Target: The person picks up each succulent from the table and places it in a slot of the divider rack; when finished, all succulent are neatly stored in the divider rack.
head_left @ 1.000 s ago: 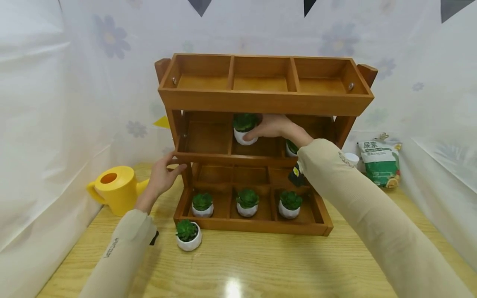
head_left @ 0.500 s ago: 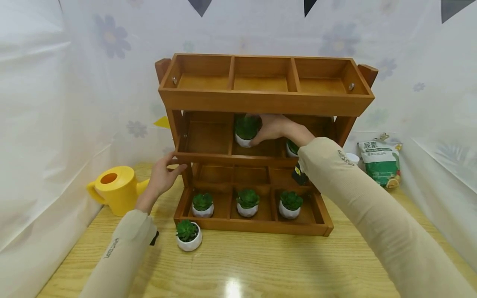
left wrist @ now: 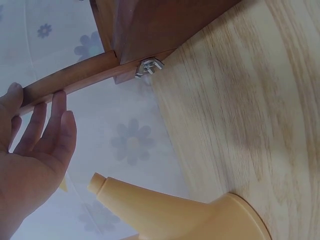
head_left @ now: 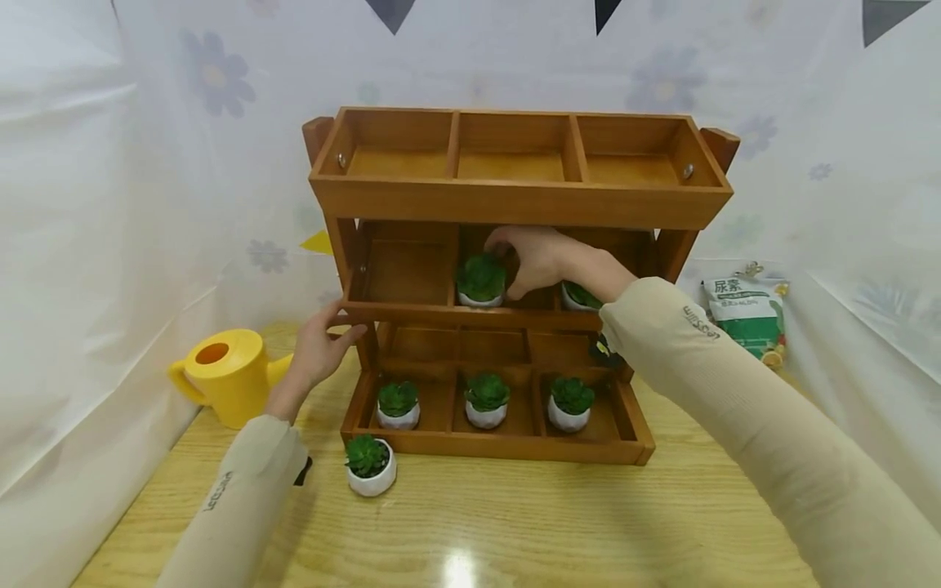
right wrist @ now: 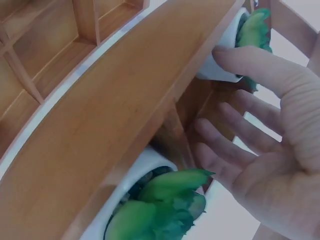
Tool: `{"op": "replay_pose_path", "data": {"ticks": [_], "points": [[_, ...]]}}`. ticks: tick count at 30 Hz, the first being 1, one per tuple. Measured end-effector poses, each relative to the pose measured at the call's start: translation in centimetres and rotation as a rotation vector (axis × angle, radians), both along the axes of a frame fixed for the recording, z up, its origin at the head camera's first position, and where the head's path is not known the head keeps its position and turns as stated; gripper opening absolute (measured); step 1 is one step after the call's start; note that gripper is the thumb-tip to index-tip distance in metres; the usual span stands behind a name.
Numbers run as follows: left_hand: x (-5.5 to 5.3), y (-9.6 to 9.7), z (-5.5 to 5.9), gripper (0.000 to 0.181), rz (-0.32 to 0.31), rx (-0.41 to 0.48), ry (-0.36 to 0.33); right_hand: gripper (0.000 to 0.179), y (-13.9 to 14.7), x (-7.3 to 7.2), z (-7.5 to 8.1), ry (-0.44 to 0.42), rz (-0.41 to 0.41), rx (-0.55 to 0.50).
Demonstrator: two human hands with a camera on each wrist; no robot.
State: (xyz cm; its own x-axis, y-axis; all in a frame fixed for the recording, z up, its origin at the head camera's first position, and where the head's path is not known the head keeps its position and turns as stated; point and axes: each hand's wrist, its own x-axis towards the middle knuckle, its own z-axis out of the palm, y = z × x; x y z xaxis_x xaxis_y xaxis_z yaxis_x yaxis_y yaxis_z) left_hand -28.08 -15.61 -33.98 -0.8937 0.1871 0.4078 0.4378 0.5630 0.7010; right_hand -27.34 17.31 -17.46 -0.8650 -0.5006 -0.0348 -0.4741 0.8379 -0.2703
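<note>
A three-tier wooden plant stand [head_left: 515, 204] stands on the table. My left hand [head_left: 318, 349] holds its left side post, with thumb and fingertips on opposite sides of the wood in the left wrist view. A succulent in a white pot [head_left: 481, 282] sits in the middle tier's centre compartment. Beside it is my right hand [head_left: 540, 257], its fingers spread and loosely bent. In the right wrist view, the thumb lies at the pot's rim [right wrist: 225, 42] and the other fingers are off it. Another potted succulent [right wrist: 160, 210] occupies the right compartment, partly hidden by my right hand in the head view.
Potted succulents, one [head_left: 486, 400] in the centre, fill the bottom tier's front compartments. Another potted succulent [head_left: 370, 465] is on the table before the stand's left corner. A yellow watering can [head_left: 229, 376] stands left; a green-and-white bag [head_left: 750, 318] is at right.
The centre succulent has come down into its compartment, and my right hand's fingers have loosened from it. My left hand has stayed on the post.
</note>
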Motion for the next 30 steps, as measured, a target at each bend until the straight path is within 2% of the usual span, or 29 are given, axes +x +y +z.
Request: {"op": "replay_pose_path", "data": {"ticks": [6, 11, 14, 16, 18, 21, 25, 30], "points": [[0.2, 0.0, 0.0, 0.056, -0.003, 0.006, -0.010, 0.063, 0.1, 2.0, -0.4, 0.113, 0.046, 0.001], [0.2, -0.1, 0.0, 0.058, -0.007, 0.002, -0.019, 0.058, 0.1, 4.3, -0.7, 0.197, 0.027, 0.022], [0.1, -0.1, 0.1, 0.058, -0.009, 0.001, -0.021, 0.053, 0.2, 6.0, -1.0, 0.259, 0.044, -0.021], [0.1, 0.0, 0.1, 0.057, -0.011, 0.002, -0.021, 0.049, 0.1, 7.0, -1.6, 0.307, 0.085, -0.079], [0.0, -0.1, 0.1, 0.057, -0.011, 0.003, -0.022, 0.047, -0.3, 8.0, -2.7, 0.352, 0.143, -0.137], [-0.2, 0.0, 0.0, 0.057, -0.011, 0.002, -0.020, 0.044, -1.1, 9.4, -4.7, 0.374, 0.193, -0.219], [-0.3, 0.0, -0.1, 0.057, -0.006, 0.000, -0.014, 0.042, -2.7, 11.3, -7.9, 0.300, 0.199, -0.316], [-0.2, -0.1, -0.2, 0.056, -0.006, 0.005, -0.003, 0.038, -4.5, 12.6, -11.8, 0.206, 0.192, -0.433]]}}
